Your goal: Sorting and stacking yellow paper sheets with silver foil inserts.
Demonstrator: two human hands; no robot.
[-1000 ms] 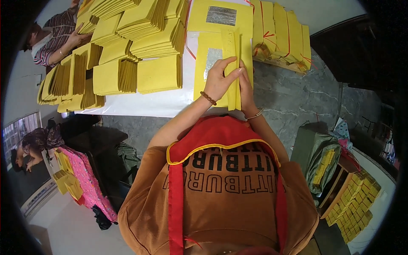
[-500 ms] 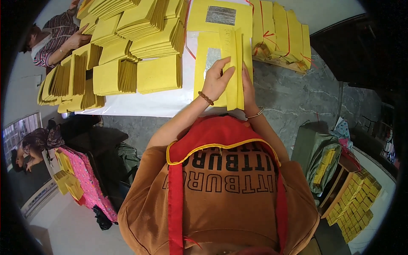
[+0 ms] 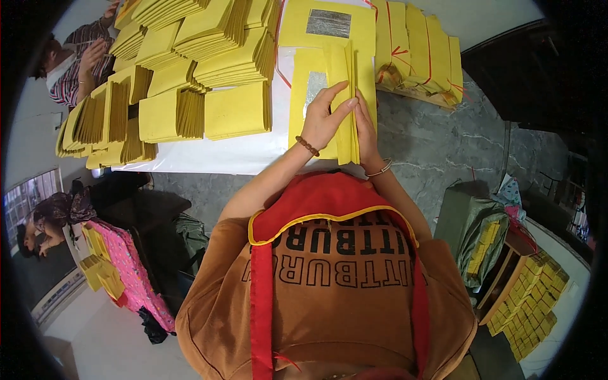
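A folded sheet of yellow paper (image 3: 346,136) stands partly raised at the table's front edge, its layers pinched together lengthwise. My left hand (image 3: 322,121) grips it from the left, thumb and fingers on the folded layers. From the right, my right hand (image 3: 365,132) presses against its outer side, with the fingertips close to my left thumb. Under and beside the fold lies a flat yellow sheet (image 3: 300,82) with a silver rectangle. Farther back is another yellow sheet (image 3: 294,25), also bearing a silver patch.
Several stacks of folded yellow paper (image 3: 237,111) fill the left of the white-covered table (image 3: 209,158). Bundles tied with red string (image 3: 418,50) stand at the back right. A person (image 3: 79,60) is at the far left. Yellow packets (image 3: 529,304) are piled at lower right.
My right hand has shifted slightly left and its fingertips have come nearer my left thumb. The folded layers look squeezed narrower. The other person's hand has lifted off a stack.
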